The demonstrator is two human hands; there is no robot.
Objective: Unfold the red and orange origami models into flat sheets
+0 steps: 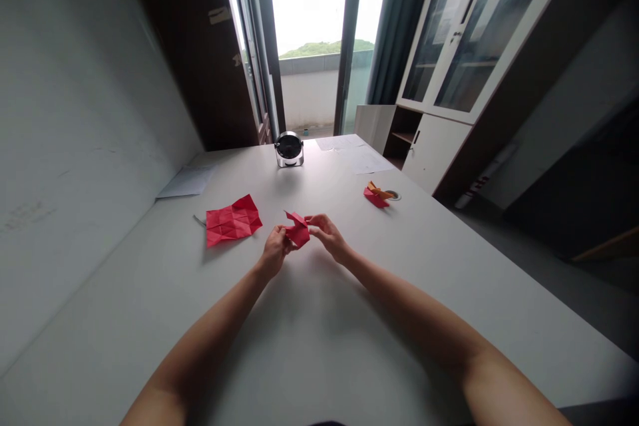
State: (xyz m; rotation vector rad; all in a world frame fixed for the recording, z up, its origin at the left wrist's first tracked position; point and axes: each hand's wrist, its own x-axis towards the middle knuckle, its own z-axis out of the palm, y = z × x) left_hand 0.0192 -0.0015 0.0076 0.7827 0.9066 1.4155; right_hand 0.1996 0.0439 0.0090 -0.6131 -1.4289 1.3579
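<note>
Your left hand [275,249] pinches the folded red paper piece [298,231] above the white tabletop [319,319], your right fingers [317,218] curl loosely at its three o'clock edge, and a creased red paper sheet [232,221] lies at ten o'clock.

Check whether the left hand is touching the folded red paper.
Touching: the head view shows the left hand pinching the folded red paper at its left side.
</note>
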